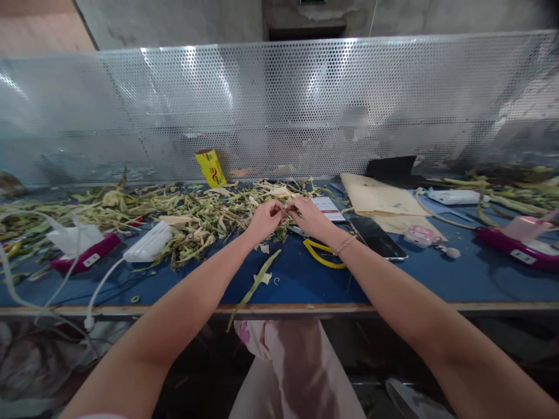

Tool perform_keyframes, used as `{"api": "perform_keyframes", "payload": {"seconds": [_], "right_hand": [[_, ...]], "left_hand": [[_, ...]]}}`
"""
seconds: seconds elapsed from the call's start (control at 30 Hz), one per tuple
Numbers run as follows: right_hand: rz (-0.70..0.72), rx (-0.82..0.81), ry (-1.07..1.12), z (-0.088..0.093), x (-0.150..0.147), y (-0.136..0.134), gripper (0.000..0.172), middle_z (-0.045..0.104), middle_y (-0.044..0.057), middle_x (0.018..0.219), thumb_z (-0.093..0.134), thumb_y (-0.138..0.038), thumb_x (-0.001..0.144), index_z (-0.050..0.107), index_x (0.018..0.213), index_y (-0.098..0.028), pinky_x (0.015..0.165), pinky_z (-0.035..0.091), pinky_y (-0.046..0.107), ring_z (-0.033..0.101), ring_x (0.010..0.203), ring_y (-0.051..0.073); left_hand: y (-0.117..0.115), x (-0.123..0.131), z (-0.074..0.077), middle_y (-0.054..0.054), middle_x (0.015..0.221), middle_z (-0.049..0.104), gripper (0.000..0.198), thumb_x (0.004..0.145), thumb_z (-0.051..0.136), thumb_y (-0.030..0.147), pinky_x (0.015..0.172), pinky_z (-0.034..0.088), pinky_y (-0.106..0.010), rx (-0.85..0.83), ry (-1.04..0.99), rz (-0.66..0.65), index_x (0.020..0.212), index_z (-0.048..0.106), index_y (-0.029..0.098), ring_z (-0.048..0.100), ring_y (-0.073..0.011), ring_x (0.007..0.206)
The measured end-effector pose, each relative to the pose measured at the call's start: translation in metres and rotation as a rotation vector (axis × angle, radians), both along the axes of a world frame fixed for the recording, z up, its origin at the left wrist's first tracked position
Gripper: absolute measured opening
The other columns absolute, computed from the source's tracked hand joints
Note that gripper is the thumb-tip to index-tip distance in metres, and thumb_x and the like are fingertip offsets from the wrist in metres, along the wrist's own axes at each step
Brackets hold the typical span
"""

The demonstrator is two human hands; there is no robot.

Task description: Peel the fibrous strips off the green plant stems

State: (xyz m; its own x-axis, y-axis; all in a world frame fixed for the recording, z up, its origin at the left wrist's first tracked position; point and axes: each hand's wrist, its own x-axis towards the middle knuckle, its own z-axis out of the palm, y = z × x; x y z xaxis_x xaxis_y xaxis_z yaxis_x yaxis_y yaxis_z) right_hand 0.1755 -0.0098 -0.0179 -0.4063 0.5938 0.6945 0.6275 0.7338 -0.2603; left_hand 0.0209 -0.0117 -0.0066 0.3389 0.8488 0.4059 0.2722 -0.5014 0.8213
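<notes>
Over the blue table, my left hand (267, 216) and my right hand (307, 213) meet fingertip to fingertip. Both are closed in a pinch around something small and pale, too tiny to name. Behind and left of them spreads a heap of dried, yellow-green plant stems and leaves (205, 212). Scissors with yellow handles (321, 254) lie just below my right hand, blades partly hidden. One long green strip of leaf or stem (257, 279) hangs over the front edge, beside small pale scraps (263, 278).
A yellow packet (211, 167) leans near the perforated metal screen (279, 110). On the left are a white power bank (149, 241) and a magenta holder (85, 254) with cables. On the right lie a phone (378, 237), brown paper (379, 195), a pink case (420, 235) and another magenta holder (519, 247).
</notes>
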Motion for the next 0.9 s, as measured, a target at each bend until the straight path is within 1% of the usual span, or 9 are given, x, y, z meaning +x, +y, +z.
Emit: {"api": "perform_keyframes", "payload": {"seconds": [0.07, 0.17, 0.37, 0.43, 0.53, 0.6, 0.7, 0.8, 0.9], "right_hand": [[0.003, 0.009, -0.024, -0.001, -0.001, 0.001, 0.012, 0.055, 0.007, 0.081, 0.042, -0.010, 0.078, 0.051, 0.078, -0.018, 0.078, 0.039, 0.037, 0.048, 0.082, 0.020], [0.008, -0.001, -0.045, -0.001, -0.001, 0.001, 0.014, 0.055, 0.007, 0.078, 0.041, -0.009, 0.077, 0.051, 0.075, -0.018, 0.078, 0.040, 0.036, 0.048, 0.080, 0.019], [-0.057, 0.002, 0.077, 0.002, -0.002, -0.004, 0.008, 0.055, 0.008, 0.081, 0.050, -0.013, 0.074, 0.057, 0.073, -0.017, 0.079, 0.040, 0.035, 0.050, 0.084, 0.020], [-0.080, -0.072, 0.121, 0.004, -0.003, -0.006, 0.007, 0.056, 0.006, 0.076, 0.052, -0.014, 0.072, 0.058, 0.070, -0.017, 0.076, 0.041, 0.033, 0.051, 0.079, 0.018], [-0.102, -0.259, 0.203, 0.008, -0.005, -0.010, 0.008, 0.057, 0.002, 0.066, 0.052, -0.015, 0.071, 0.059, 0.067, -0.017, 0.067, 0.041, 0.029, 0.051, 0.066, 0.014], [-0.108, -0.368, 0.275, 0.010, -0.006, -0.011, 0.008, 0.060, 0.002, 0.065, 0.053, -0.018, 0.070, 0.060, 0.066, -0.016, 0.064, 0.042, 0.027, 0.053, 0.063, 0.013], [-0.072, -0.498, 0.381, 0.009, -0.006, -0.010, 0.006, 0.063, 0.003, 0.067, 0.057, -0.020, 0.067, 0.061, 0.068, -0.015, 0.063, 0.043, 0.026, 0.056, 0.063, 0.013], [-0.020, -0.576, 0.467, 0.007, -0.006, -0.007, 0.010, 0.064, 0.003, 0.068, 0.059, -0.020, 0.064, 0.061, 0.073, -0.015, 0.061, 0.045, 0.026, 0.059, 0.065, 0.013], [-0.002, -0.594, 0.487, 0.005, -0.006, -0.005, 0.011, 0.064, 0.004, 0.068, 0.060, -0.019, 0.064, 0.061, 0.073, -0.014, 0.061, 0.046, 0.025, 0.060, 0.065, 0.014]], "left_hand": [[0.002, 0.000, -0.001, 0.001, 0.060, 0.052, 0.004, 0.073, 0.048, 0.019, 0.057, 0.040, -0.023, 0.016, 0.005, -0.006, 0.069, 0.048, 0.018, 0.050, -0.0103, 0.056], [0.003, 0.000, -0.003, 0.001, 0.063, 0.054, 0.005, 0.074, 0.048, 0.019, 0.058, 0.040, -0.023, 0.035, 0.011, 0.002, 0.069, 0.048, 0.017, 0.051, -0.0104, 0.057], [0.005, -0.001, -0.004, 0.001, 0.065, 0.054, 0.004, 0.073, 0.051, 0.021, 0.057, 0.039, -0.023, 0.086, 0.051, 0.048, 0.071, 0.050, 0.017, 0.050, -0.0108, 0.059], [0.005, -0.002, -0.003, 0.001, 0.065, 0.055, 0.004, 0.073, 0.052, 0.021, 0.058, 0.039, -0.023, 0.114, 0.078, 0.088, 0.072, 0.051, 0.018, 0.051, -0.0112, 0.060], [0.004, -0.002, -0.003, 0.001, 0.064, 0.056, 0.004, 0.073, 0.052, 0.022, 0.058, 0.040, -0.024, 0.109, 0.102, 0.119, 0.072, 0.052, 0.018, 0.053, -0.0119, 0.060], [0.004, -0.002, -0.003, 0.000, 0.064, 0.057, 0.006, 0.073, 0.052, 0.023, 0.060, 0.042, -0.025, 0.085, 0.090, 0.116, 0.071, 0.052, 0.018, 0.054, -0.0125, 0.060], [0.005, -0.001, -0.004, 0.000, 0.065, 0.059, 0.005, 0.072, 0.052, 0.023, 0.063, 0.045, -0.026, 0.045, 0.051, 0.103, 0.070, 0.052, 0.017, 0.057, -0.0131, 0.062], [0.006, -0.001, -0.005, -0.001, 0.067, 0.060, 0.006, 0.072, 0.053, 0.022, 0.064, 0.047, -0.027, 0.040, 0.036, 0.093, 0.071, 0.053, 0.017, 0.059, -0.0136, 0.065], [0.007, -0.001, -0.005, -0.002, 0.068, 0.061, 0.007, 0.072, 0.053, 0.023, 0.065, 0.049, -0.029, 0.032, 0.037, 0.083, 0.071, 0.053, 0.016, 0.060, -0.0143, 0.065]]}}
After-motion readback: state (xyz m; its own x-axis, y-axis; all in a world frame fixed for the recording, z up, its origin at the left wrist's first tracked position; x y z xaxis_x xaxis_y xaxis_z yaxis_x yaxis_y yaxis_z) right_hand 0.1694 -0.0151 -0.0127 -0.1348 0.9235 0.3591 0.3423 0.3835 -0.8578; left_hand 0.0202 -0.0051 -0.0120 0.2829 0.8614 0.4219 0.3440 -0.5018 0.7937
